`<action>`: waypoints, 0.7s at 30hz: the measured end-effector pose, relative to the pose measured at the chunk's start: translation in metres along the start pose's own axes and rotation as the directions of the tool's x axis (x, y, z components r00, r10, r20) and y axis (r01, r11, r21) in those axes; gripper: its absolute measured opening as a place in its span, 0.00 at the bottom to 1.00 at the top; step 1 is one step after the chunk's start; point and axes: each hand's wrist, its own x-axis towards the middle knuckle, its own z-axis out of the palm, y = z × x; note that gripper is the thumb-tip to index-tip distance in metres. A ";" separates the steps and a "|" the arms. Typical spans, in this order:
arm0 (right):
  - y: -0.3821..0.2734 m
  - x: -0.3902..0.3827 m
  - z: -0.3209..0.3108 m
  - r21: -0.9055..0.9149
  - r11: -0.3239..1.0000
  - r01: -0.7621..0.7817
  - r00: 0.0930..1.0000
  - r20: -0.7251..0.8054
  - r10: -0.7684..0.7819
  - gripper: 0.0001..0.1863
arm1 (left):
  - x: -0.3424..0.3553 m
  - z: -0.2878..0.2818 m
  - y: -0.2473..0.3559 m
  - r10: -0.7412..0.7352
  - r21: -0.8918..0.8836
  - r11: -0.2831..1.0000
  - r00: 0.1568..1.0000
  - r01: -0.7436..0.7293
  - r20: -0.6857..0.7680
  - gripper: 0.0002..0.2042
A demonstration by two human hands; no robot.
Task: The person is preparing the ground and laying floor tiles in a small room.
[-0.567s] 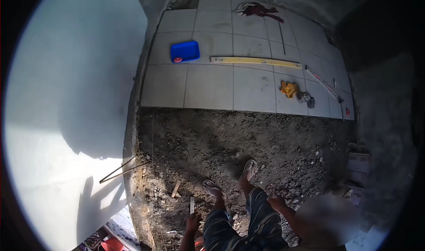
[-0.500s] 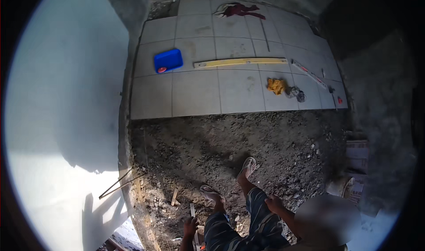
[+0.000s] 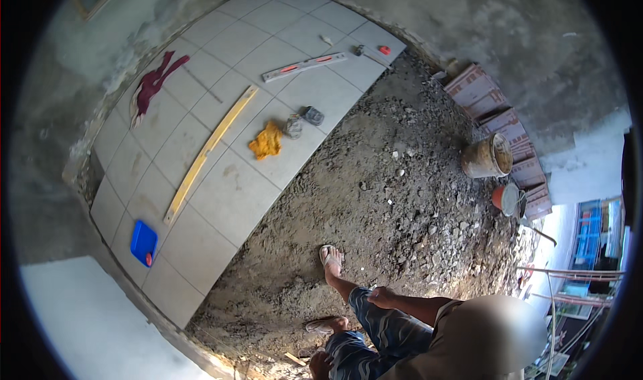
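Note:
My right hand (image 3: 381, 297) is closed, its fingers curled beside the thigh of my patterned shorts (image 3: 392, 323); what it holds, if anything, is hidden. Low in the view my left hand (image 3: 321, 365) hangs beside the other leg, too dark and small for its fingers to be read. Both feet, in sandals (image 3: 327, 253), are on rough dirt (image 3: 375, 199). Well beyond my hands, pale floor tiles (image 3: 194, 246) carry a yellow straightedge (image 3: 211, 154), a spirit level (image 3: 305, 66), a mustard cloth (image 3: 266, 141), a dark lump (image 3: 313, 115) and a blue tray (image 3: 143, 242).
A dirty bucket (image 3: 487, 158) and a smaller red bucket (image 3: 505, 198) stand by stacked cartons (image 3: 512, 129) along the right wall. A maroon cloth (image 3: 155, 85) lies on the far tiles. Poles (image 3: 576, 273) show at the lower right.
My view has swung to the right, so the tiled area now appears tilted at the upper left. Buckets and more cartons have come into view. Both hands stay near my legs.

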 end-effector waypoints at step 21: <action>0.099 -0.004 -0.073 0.338 0.920 -0.199 0.972 -0.051 0.229 0.30 | 0.213 -0.016 0.235 -0.275 0.483 0.851 0.958 0.206 0.077 0.16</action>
